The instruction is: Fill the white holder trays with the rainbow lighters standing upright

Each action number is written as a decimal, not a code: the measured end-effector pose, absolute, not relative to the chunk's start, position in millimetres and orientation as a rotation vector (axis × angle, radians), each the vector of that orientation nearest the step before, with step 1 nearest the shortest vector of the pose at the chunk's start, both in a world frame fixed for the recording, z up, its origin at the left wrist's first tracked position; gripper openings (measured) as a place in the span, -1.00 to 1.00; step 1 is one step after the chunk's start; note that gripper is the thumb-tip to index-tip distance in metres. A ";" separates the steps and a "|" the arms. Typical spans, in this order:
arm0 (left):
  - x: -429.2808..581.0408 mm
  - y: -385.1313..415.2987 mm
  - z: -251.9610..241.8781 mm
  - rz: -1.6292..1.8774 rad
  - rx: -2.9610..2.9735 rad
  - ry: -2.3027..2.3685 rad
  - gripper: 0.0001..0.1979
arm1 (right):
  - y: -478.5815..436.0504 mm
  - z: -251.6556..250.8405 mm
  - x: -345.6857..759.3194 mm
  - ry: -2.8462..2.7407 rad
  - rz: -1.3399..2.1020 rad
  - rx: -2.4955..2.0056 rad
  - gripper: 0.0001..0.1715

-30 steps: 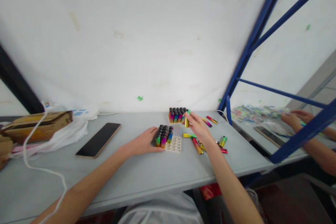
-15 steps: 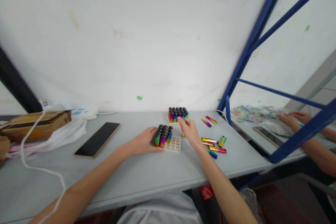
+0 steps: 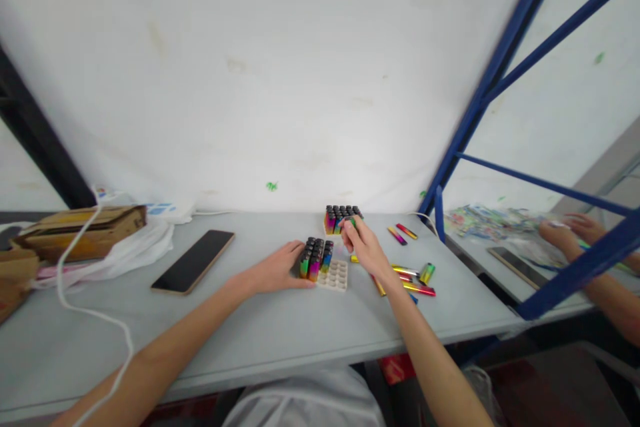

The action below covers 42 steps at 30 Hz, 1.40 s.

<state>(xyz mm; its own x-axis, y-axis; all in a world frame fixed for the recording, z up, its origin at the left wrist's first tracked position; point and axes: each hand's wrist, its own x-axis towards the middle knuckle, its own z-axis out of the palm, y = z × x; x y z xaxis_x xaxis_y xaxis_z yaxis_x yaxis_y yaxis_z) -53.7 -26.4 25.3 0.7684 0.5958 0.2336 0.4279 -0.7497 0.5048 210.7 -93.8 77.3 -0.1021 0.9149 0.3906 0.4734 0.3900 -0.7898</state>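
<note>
Several black-topped, metallic-coloured lighters (image 3: 314, 260) stand upright in the left part of a white tray (image 3: 339, 275) with round holes; its right part shows bare holes. My left hand (image 3: 283, 268) holds the tray's left side, thumb along the near edge and fingers behind. Above and right of the tray, my right hand (image 3: 361, 243) is closed in a pinch on a lighter (image 3: 352, 221) with a green end. Behind it stands a second full block of lighters (image 3: 332, 219), partly hidden by that hand. Loose lighters (image 3: 420, 289) lie right of my right wrist.
A black phone (image 3: 193, 261) lies left of my left hand. Farther left are a cardboard box (image 3: 107, 230), a white plastic bag (image 3: 127, 259) and a white cable (image 3: 95, 310). On the right, beyond a blue metal frame (image 3: 463, 133), another person's hands (image 3: 567, 233) work beside a phone.
The view has shifted slightly, moving the scene a little. My right hand still pinches a lighter, now tilted differently. A red-and-yellow loose lighter shows beside my right wrist.
</note>
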 end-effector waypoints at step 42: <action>-55.3 -24.7 25.9 0.477 2.540 0.816 -0.11 | -107.0 88.4 327.7 -2.091 0.396 -1.932 -0.70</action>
<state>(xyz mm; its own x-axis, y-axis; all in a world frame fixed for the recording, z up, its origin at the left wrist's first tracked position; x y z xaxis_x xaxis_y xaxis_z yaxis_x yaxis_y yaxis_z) -55.3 -24.7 25.9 0.7681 0.6120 0.1887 0.4647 -0.7354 0.4932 327.7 -107.0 88.4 -0.0771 0.9970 0.0103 0.9242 0.0754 -0.3743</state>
